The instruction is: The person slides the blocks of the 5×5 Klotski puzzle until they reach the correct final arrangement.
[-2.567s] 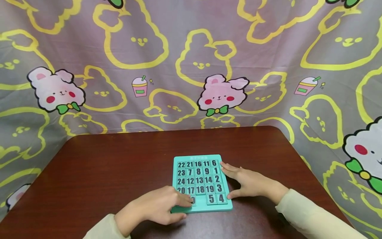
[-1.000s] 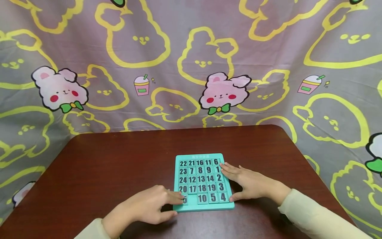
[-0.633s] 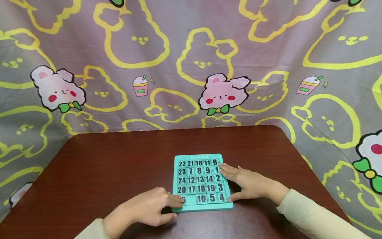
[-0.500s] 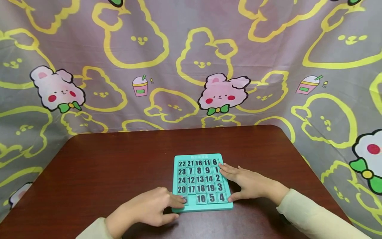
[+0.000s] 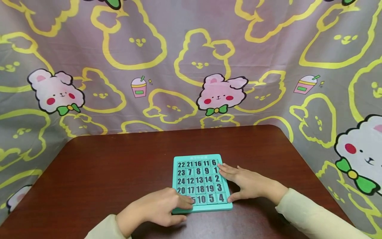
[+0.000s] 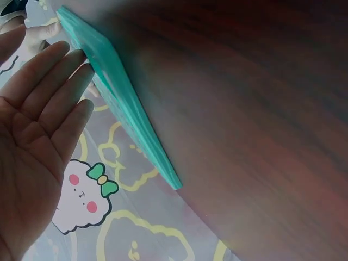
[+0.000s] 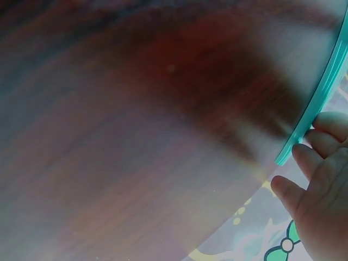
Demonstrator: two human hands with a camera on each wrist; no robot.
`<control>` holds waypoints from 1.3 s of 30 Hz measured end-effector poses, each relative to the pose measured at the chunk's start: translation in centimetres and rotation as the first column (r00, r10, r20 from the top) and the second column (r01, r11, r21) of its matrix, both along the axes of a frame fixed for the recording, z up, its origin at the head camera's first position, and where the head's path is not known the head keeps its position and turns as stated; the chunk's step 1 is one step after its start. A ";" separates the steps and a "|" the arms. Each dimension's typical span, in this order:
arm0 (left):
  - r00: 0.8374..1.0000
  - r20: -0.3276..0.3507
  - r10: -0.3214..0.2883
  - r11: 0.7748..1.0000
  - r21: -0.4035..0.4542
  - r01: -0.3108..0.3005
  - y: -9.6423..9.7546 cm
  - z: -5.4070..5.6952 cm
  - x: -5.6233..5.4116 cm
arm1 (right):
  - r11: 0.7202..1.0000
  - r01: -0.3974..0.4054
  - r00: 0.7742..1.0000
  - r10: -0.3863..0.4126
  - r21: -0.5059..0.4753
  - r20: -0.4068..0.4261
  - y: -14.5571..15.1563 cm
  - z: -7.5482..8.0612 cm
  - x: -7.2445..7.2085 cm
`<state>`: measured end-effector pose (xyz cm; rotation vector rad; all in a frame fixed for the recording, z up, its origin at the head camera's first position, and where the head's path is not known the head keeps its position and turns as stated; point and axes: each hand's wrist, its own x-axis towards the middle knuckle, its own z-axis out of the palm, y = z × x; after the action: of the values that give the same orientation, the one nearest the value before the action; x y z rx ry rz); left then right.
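Left hand [image 5: 161,206], fingers straight and clutching nothing, is touching a half-covered tile [image 5: 193,200] — I'm seeing the bottom row [image 5: 211,199] of the puzzle board [image 5: 209,207] running rightward from it.

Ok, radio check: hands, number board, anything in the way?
Left hand on bottom row, right hand at right edge. Number board flat on table. Left hand blocks view of bottom-left slot.

1–14; 16–24 on turquoise tiles [image 5: 199,180]
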<state>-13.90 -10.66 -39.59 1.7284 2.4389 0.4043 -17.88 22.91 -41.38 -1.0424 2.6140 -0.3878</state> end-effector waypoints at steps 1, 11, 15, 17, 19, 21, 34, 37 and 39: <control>1.000 0.002 -0.001 1.000 -0.003 0.001 0.0 0.0 0.0 | 1.000 0.001 1.000 -0.001 -0.001 0.002 0.0 0.0 0.0; 0.998 0.016 0.056 0.998 0.006 -0.056 -0.6 0.8 -0.4 | 1.000 0.003 1.000 -0.002 -0.009 0.016 0.2 -0.2 -0.1; 0.992 0.062 0.111 0.994 0.005 -0.112 -1.2 1.2 -0.9 | 1.000 0.003 1.000 -0.003 -0.011 0.017 0.2 -0.2 -0.1; 0.988 0.078 0.135 0.991 -0.001 -0.135 -1.3 1.3 -1.1 | 1.000 0.003 1.000 -0.002 -0.011 0.018 0.2 -0.2 -0.1; 0.985 0.089 0.145 0.989 -0.001 -0.146 -1.4 1.3 -1.2 | 1.000 0.001 1.000 -0.001 -0.013 0.019 0.2 -0.2 -0.1; 0.985 0.088 0.149 0.989 -0.002 -0.150 -1.4 1.3 -1.4 | 1.000 -0.001 1.000 0.001 -0.014 0.022 0.2 -0.2 -0.1; 0.970 0.145 0.194 0.981 -0.049 -0.189 -2.1 0.6 -2.1 | 1.000 -0.003 1.000 0.004 -0.018 0.019 0.1 -0.1 0.0; 0.967 0.155 0.202 0.979 -0.059 -0.195 -2.1 0.4 -2.0 | 1.000 -0.004 1.000 0.004 -0.019 0.017 0.1 -0.1 0.0; 0.965 0.162 0.206 0.978 -0.062 -0.199 -2.1 0.3 -1.9 | 1.000 -0.004 1.000 0.005 -0.020 0.018 0.2 -0.1 0.0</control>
<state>-15.84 -12.76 -39.25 1.3713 2.4880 0.4911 -17.92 23.06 -41.45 -1.0462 2.5968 -0.4207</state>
